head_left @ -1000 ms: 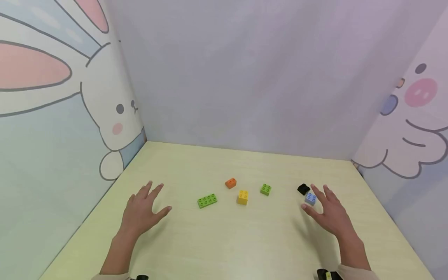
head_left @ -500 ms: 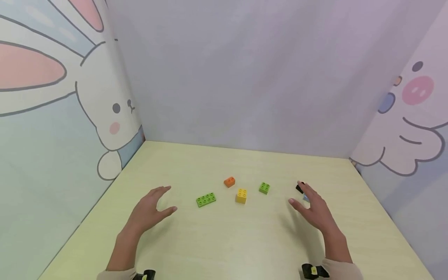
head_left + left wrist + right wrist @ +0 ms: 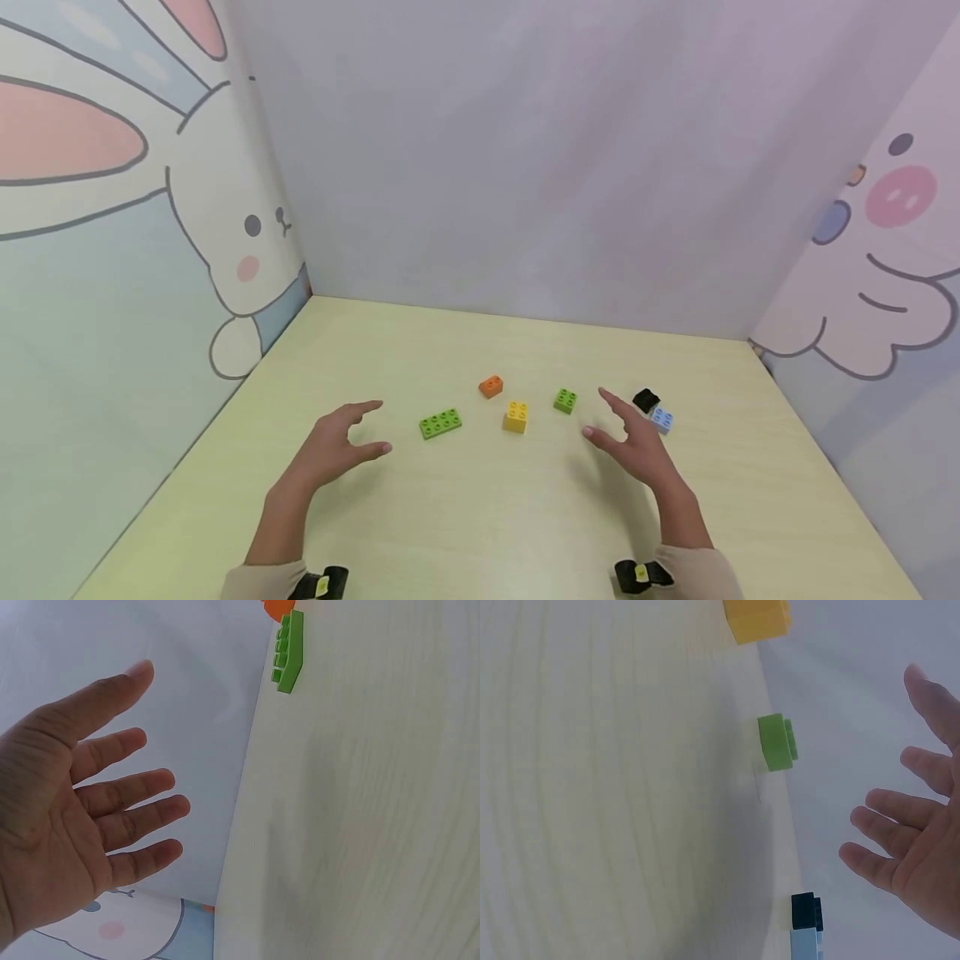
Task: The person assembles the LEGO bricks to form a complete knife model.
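My left hand (image 3: 333, 446) hovers over the table left of a long green building brick (image 3: 440, 423), its fingers spread and holding nothing. In the left wrist view the palm and all its fingers show, apart from that green brick (image 3: 289, 652). My right hand (image 3: 633, 442), likewise spread and holding nothing, is raised between a small green brick (image 3: 566, 401) and a light blue brick (image 3: 662, 419). A black brick (image 3: 646, 400) lies against the blue one. Toward the middle sit a yellow brick (image 3: 515, 417) and an orange brick (image 3: 491, 386).
The pale wooden table (image 3: 480, 517) ends at a plain lilac curtain (image 3: 510, 167) behind. Side panels carry a cartoon rabbit (image 3: 240, 208) on the left and a cartoon pig (image 3: 892, 250) on the right. Dark straps sit at both wrists.
Both hands have moved inward, the right one farther, passing over the blue and black bricks and leaving them uncovered again. The bricks have stayed where they were.
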The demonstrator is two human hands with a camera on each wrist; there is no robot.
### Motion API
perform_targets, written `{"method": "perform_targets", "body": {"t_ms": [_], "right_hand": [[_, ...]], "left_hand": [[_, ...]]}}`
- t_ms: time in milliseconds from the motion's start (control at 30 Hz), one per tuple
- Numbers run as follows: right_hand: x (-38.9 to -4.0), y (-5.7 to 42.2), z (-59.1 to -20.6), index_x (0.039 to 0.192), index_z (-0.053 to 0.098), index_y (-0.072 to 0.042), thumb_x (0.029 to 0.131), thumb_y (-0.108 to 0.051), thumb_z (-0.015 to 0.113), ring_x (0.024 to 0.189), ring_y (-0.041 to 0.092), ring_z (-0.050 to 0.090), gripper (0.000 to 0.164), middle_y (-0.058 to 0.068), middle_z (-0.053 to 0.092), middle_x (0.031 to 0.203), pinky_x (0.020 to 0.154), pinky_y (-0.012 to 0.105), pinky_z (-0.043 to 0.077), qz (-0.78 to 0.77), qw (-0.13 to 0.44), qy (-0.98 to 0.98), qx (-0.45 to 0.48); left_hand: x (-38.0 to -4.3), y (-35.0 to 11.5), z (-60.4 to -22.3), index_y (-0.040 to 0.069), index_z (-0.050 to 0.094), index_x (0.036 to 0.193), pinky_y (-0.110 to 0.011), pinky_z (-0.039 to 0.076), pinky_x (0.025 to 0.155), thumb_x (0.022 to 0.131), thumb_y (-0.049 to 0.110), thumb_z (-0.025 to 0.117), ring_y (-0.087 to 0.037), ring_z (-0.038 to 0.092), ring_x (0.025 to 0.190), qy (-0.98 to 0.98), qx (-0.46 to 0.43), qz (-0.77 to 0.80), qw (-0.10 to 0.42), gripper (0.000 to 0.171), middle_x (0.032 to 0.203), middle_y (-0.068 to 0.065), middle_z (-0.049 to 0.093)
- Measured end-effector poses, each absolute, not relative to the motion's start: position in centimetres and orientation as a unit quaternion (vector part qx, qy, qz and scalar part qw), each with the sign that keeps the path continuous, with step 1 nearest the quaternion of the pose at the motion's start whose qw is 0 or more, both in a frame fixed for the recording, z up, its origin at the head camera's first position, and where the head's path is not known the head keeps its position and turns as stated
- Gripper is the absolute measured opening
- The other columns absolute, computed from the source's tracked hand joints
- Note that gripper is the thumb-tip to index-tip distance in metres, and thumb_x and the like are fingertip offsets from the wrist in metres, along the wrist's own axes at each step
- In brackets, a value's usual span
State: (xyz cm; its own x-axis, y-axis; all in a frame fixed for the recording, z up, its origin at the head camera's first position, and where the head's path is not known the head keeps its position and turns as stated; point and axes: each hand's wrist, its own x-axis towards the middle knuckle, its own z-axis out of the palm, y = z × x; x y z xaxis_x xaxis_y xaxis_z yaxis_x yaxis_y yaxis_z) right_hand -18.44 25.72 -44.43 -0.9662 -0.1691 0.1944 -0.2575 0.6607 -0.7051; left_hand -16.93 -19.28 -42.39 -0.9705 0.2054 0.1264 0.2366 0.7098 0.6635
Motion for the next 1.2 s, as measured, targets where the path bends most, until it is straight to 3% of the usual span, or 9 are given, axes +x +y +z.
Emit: {"method": "perform_targets", "body": {"t_ms": [533, 833, 1200], "right_hand": [[-20.7, 23.4, -44.7, 0.141, 0.038, -0.006, 0.083, -0.03, 0.071, 0.123, 0.039, 0.04, 0.072, 0.018, 0.037, 0.142, 0.094, 0.054, 0.036, 0.461, -0.011, -0.877, 0.139], [-21.5, 21.4, -46.4, 0.139, 0.039, 0.0, 0.081, -0.016, 0.073, 0.121, 0.041, 0.042, 0.069, 0.022, 0.039, 0.139, 0.093, 0.056, 0.036, 0.503, -0.06, -0.848, 0.156], [-23.5, 20.2, -46.3, 0.139, 0.04, -0.001, 0.081, -0.017, 0.073, 0.119, 0.04, 0.045, 0.069, 0.023, 0.042, 0.136, 0.092, 0.051, 0.039, 0.504, -0.095, -0.837, 0.192]], "left_hand": [[-18.6, -17.3, -42.8, 0.008, 0.053, 0.131, -0.049, 0.045, 0.084, 0.076, 0.03, 0.077, -0.037, 0.049, 0.115, -0.901, -0.126, -0.415, -0.024, 0.064, 0.131, -0.012, 0.051], [-19.7, -16.7, -44.2, 0.007, 0.054, 0.13, -0.047, 0.045, 0.085, 0.075, 0.025, 0.079, -0.035, 0.051, 0.113, -0.887, -0.113, -0.444, -0.061, 0.063, 0.126, -0.016, 0.054], [-22.2, -14.7, -45.0, 0.007, 0.054, 0.13, -0.047, 0.046, 0.083, 0.072, 0.017, 0.08, -0.036, 0.052, 0.11, -0.867, -0.129, -0.472, -0.095, 0.064, 0.123, -0.017, 0.055]]}}
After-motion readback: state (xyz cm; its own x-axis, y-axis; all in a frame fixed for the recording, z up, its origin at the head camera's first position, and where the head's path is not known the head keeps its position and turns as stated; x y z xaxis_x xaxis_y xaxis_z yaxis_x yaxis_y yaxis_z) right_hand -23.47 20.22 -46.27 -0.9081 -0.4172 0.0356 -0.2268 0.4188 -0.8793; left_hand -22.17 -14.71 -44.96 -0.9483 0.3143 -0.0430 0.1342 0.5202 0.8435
